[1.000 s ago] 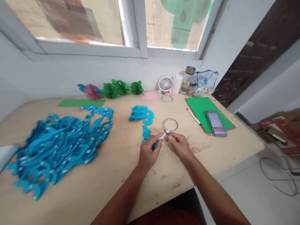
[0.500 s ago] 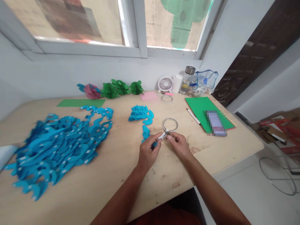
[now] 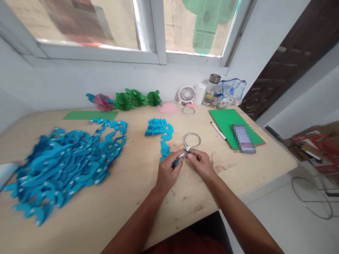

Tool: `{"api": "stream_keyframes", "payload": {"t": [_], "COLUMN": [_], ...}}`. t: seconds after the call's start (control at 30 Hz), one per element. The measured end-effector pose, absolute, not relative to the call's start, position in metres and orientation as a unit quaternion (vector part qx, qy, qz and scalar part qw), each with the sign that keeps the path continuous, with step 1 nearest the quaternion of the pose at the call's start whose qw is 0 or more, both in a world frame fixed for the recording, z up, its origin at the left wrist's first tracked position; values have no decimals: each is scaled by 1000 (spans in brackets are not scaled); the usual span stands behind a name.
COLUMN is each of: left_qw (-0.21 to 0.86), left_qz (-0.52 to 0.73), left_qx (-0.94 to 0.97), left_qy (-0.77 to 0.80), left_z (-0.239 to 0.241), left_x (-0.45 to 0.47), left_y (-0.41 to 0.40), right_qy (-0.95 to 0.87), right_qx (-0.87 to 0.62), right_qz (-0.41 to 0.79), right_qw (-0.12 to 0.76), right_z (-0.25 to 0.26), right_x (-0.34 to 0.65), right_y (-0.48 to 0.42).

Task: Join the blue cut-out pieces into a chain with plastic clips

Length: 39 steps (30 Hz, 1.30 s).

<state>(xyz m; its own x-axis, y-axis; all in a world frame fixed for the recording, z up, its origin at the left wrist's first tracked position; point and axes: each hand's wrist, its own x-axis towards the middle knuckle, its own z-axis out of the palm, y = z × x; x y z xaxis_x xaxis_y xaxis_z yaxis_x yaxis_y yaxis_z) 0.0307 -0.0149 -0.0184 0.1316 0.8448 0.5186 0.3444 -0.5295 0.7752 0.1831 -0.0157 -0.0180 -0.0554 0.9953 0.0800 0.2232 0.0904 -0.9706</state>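
Note:
My left hand is closed, pinching a short white strip that looks like tape. Against its fingertips lies the end of a blue paper chain, which runs back to a small bunch of blue cut paper. Fingers of my right hand are closed round a small dark pointed tool at the strip's far end; its kind I cannot make out. Just beyond the fingertips, a ring-shaped tape roll lies flat on the wooden table.
A large heap of blue paper pieces with white patches covers the left side. Green card, a phone and a white pen lie right. Along the wall stand paper flowers, a small fan and a bottle.
My right fingertips and the dark tool have shifted slightly left along the white strip. The left hand keeps its pinch, and the table items stay where they were.

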Motion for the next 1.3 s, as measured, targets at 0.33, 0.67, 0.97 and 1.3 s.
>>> {"api": "stream_keyframes", "payload": {"t": [0.33, 0.67, 0.97, 1.3], "left_qw": [241, 250, 256, 238], "left_qz": [509, 505, 507, 504], "left_qx": [713, 714, 703, 719], "left_qy": [417, 415, 428, 414], "left_z": [-21, -17, -20, -21], "left_x": [31, 31, 30, 32], "left_y": [-15, -15, -14, -17], "right_qy": [-596, -597, -583, -527], "right_qx": [-520, -549, -562, -576], "right_qz": [413, 375, 363, 372], "right_qw": [452, 449, 461, 502], "right_z": [-19, -14, -14, -10], "right_x": [183, 182, 182, 179], "right_y": [-16, -18, -20, -22]}}
